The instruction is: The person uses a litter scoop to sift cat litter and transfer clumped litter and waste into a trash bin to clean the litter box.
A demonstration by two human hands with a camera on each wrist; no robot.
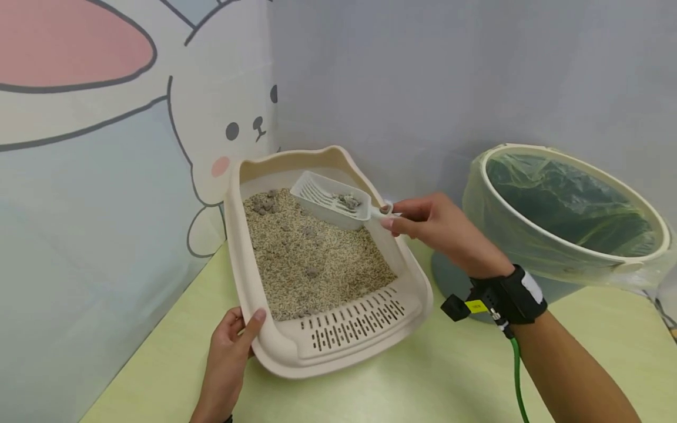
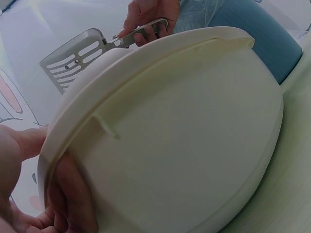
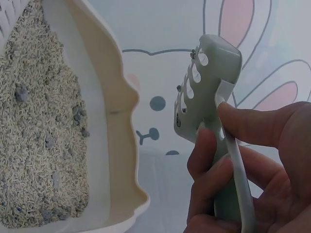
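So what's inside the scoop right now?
A few grey clumps sit at the handle end of the scoop, held over the litter tray by the right hand. Anything beneath the clumps is hidden.

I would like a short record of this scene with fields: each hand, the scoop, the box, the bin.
left hand: grips near rim of litter box
right hand: holds scoop by its handle
scoop: lifted above the litter, grey clumps inside
litter box: beige, holds pale litter with grey clumps
bin: to the right, lined with a bag, open
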